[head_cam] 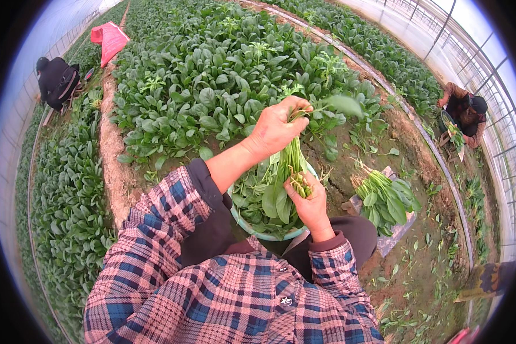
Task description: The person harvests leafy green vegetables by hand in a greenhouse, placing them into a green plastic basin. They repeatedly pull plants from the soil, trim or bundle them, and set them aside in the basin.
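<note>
My left hand (279,122) is raised over a basin, its fingers pinching thin green stems (300,114). A leaf (344,105) blurred by motion sticks out to the right of those fingers. Below it, my right hand (310,204) grips a bunch of leafy greens, likely spinach (284,189), with trimmed stem ends showing by the thumb. Long stems run up from the bunch towards my left hand; whether they join the pinched ones I cannot tell. The pale green basin (241,222) sits between my knees, filled with loose leaves (251,187).
A pile of bunched greens (385,200) lies on plastic sheeting (397,236) at the right. Dense leafy rows (206,73) grow ahead. People crouch at far left (58,81) and far right (466,112). A red sack (112,41) stands at upper left. A pale hose (438,155) curves along the right.
</note>
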`<move>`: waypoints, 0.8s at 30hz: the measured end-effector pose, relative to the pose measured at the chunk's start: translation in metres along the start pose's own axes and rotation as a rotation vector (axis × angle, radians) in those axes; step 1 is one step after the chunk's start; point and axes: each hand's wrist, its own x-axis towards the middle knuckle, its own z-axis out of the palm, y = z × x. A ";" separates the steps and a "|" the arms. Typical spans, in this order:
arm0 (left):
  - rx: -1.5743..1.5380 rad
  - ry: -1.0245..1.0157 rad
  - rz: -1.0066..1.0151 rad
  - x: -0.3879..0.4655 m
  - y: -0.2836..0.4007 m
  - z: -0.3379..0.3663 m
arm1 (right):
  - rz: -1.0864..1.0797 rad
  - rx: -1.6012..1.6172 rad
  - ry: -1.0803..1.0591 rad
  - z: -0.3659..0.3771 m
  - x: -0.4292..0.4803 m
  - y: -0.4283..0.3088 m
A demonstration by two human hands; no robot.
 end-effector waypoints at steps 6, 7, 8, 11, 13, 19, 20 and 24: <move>0.378 0.172 -0.029 0.024 -0.021 -0.027 | 0.005 -0.071 -0.039 -0.007 0.005 0.012; 0.432 0.216 -0.061 0.032 -0.024 -0.039 | 0.006 -0.048 -0.020 -0.006 0.006 0.012; 0.528 0.215 -0.068 0.034 -0.028 -0.049 | 0.007 -0.027 -0.001 -0.005 0.006 0.012; 0.778 0.208 -0.111 0.036 -0.053 -0.079 | 0.042 0.044 0.036 -0.007 0.006 0.012; 0.805 0.033 -0.248 0.033 -0.049 -0.084 | 0.107 0.096 0.053 -0.012 0.005 0.016; 0.117 -0.412 -0.611 0.008 -0.014 -0.062 | 0.087 0.109 0.089 -0.019 0.001 0.020; -0.055 -0.467 -0.582 0.004 -0.013 -0.054 | 0.079 0.100 0.083 -0.018 0.001 0.022; -0.394 -0.492 -0.481 -0.016 -0.006 -0.017 | 0.130 0.190 0.019 -0.016 -0.001 0.016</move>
